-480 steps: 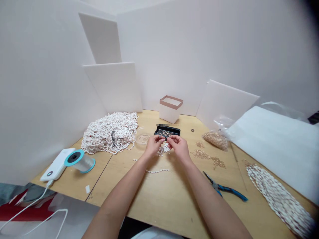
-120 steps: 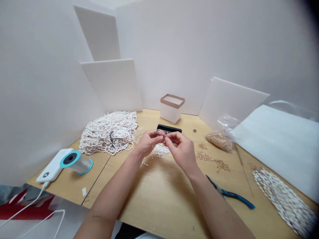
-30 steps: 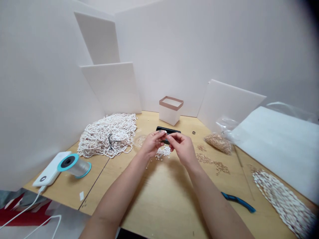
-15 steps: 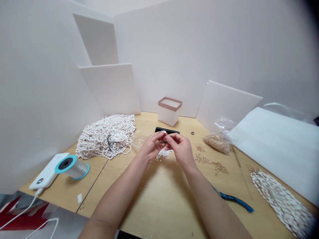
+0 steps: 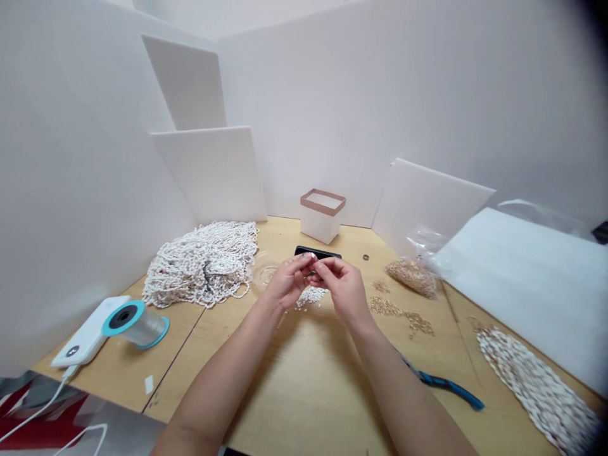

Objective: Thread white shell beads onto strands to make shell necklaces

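Note:
My left hand and my right hand are raised a little above the wooden table, fingertips pinched together and almost touching. Between them I hold a small white bead; whether a thread runs through it is too fine to see. Just under the hands lies a small pile of loose white beads. Behind the fingertips a black tray shows its far edge.
A big heap of white bead strands lies left; a teal spool of clear cord rests by a white charger. Gold beads, blue-handled pliers and laid-out strands are right. A white box stands behind.
Both hands stay pinched together over the loose beads, with only slight finger shifts. The view has tilted a little, so the table sits lower in the picture.

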{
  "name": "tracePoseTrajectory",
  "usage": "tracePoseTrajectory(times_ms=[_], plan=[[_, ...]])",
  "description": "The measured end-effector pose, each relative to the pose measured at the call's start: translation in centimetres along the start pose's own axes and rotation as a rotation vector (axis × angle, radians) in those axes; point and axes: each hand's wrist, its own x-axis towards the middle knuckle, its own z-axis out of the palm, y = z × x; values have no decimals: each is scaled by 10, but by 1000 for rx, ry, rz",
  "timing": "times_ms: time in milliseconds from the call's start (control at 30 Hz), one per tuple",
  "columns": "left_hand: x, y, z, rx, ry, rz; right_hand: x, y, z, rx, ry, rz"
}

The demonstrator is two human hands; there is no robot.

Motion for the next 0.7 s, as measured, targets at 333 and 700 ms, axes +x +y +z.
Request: tracePoseTrajectory(times_ms=[333, 700], plan=[[0, 0, 3, 80, 22, 47, -2, -4, 1, -44, 22, -1], [-1, 0, 2, 98, -19, 56, -1, -3, 0, -27, 20, 10]])
